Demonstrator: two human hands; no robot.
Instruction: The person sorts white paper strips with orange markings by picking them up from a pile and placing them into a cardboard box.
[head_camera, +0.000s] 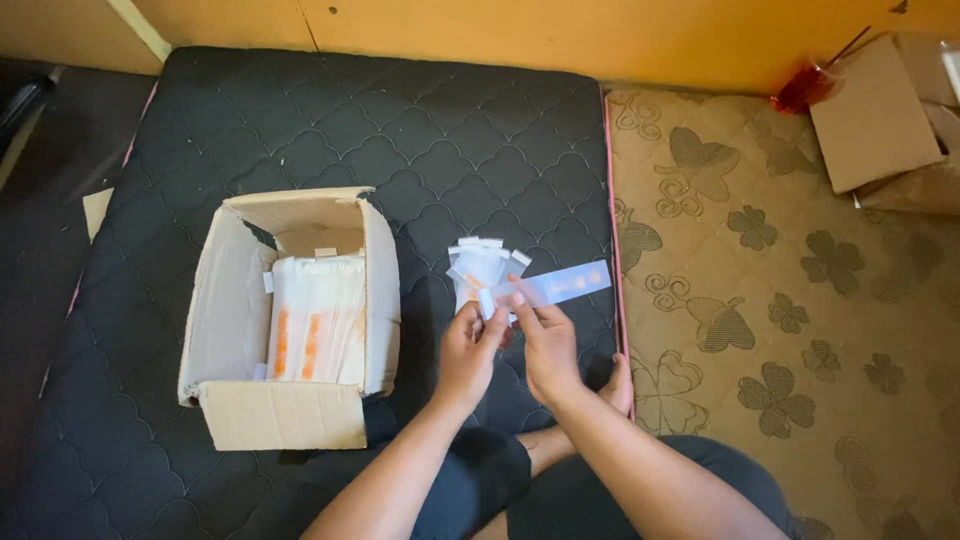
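A long clear packet (553, 287) is held above the black quilted mattress (400, 130), near its right edge, slanting up to the right. Both hands pinch its lower left end: the left hand (467, 352) grips the white tab at that end between thumb and fingertips, and the right hand (545, 345) holds the strip just beside it, thumb on top, fingers curled under. Just behind the hands a small pile of similar clear packets (478, 268) lies on the mattress. To the left, well apart, an open cardboard box (290, 410) holds a stack of white packs with orange marks (315, 320). The person's foot (618, 385) rests at the mattress edge. To the right lies a tan flowered mattress (790, 300), with more cardboard (872, 115) at its far corner.
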